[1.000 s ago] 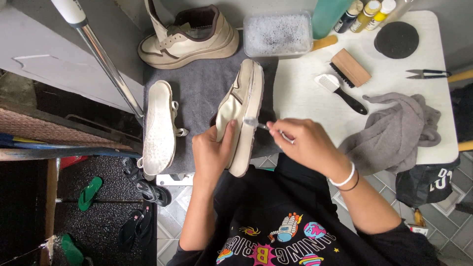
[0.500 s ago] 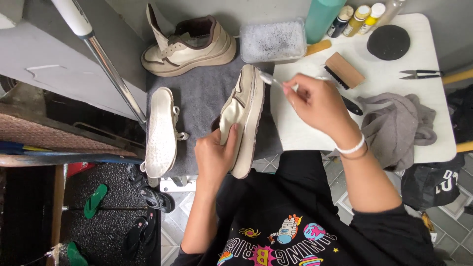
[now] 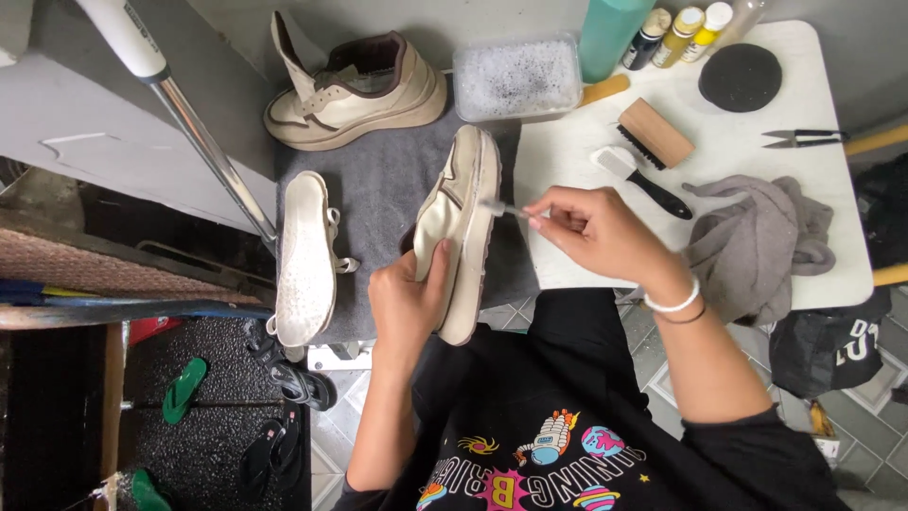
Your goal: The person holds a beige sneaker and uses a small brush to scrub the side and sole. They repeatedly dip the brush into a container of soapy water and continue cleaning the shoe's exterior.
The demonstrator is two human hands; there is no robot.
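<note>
White counter (image 3: 757, 123) spread with a grey mat (image 3: 378, 199), on it a cream shoe (image 3: 463, 237) tipped on edge, gripped by left hand (image 3: 407, 298), right hand (image 3: 591, 232) pinching a small brush (image 3: 501, 208) at its sole, clear tub (image 3: 515, 76) of foamy water behind.

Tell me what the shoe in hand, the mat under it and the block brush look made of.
Shoe: cream leather or imitation, smooth matte, with a thick rubbery sole.
Mat: grey cloth, probably towel or felt; soft, dull surface.
Block brush: pale unfinished wood back, dark bristles along one edge.
</note>
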